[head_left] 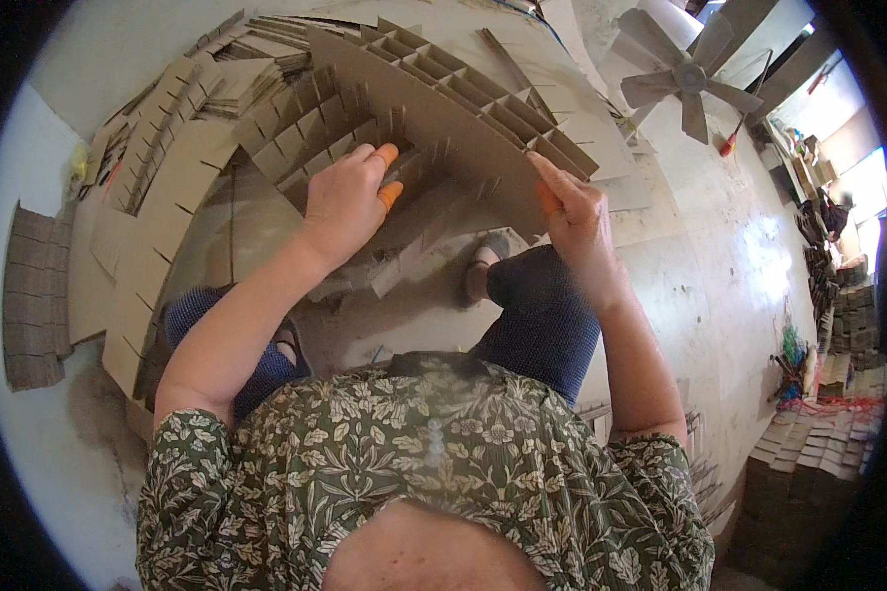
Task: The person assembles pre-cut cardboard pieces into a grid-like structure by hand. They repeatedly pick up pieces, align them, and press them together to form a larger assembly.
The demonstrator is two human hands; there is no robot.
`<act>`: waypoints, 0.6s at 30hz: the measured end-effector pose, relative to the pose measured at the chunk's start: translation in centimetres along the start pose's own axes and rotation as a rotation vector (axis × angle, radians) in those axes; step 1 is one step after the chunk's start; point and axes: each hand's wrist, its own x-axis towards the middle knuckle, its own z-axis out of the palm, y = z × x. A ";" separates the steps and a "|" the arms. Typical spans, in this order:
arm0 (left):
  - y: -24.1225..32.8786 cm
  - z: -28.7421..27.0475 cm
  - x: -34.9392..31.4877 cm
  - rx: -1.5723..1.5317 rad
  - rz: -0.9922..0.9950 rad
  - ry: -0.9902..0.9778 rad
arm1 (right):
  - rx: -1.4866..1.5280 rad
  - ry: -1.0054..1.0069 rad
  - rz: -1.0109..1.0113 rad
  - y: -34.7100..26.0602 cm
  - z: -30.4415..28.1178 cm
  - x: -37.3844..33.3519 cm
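A cardboard divider grid (434,74) made of interlocking slotted strips stands in front of me, its cells facing up along the far side. A long brown cardboard strip (443,123) runs slantwise along its near side. At the right end of that strip is my right hand (574,205), closed on its edge, an orange finger cover showing. My left hand (350,192) is curled beside slotted cardboard strips (306,123) at the grid's left, with orange covers on two fingertips. What lies between its fingers is too hard to make out.
Loose slotted cardboard strips (163,138) lie piled at the left. A bundle of cardboard (37,295) sits at the far left edge. A fan (690,77) stands at the far right, beyond the grid. Stacked cardboard (808,473) is at the right. My feet (483,266) are below the grid.
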 end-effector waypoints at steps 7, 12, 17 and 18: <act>-0.9 2.1 0.8 -0.104 -0.086 -0.127 | -0.026 -0.026 -0.062 0.3 1.1 1.0; -2.1 2.5 0.9 -0.133 -0.120 -0.054 | -0.041 -0.010 -0.035 1.7 0.0 0.8; -0.5 2.7 0.9 -0.054 0.042 0.050 | -0.125 -0.044 -0.049 0.6 -0.4 1.0; 0.2 2.5 0.7 -0.001 0.096 0.117 | -0.117 -0.021 -0.053 0.4 -0.4 1.2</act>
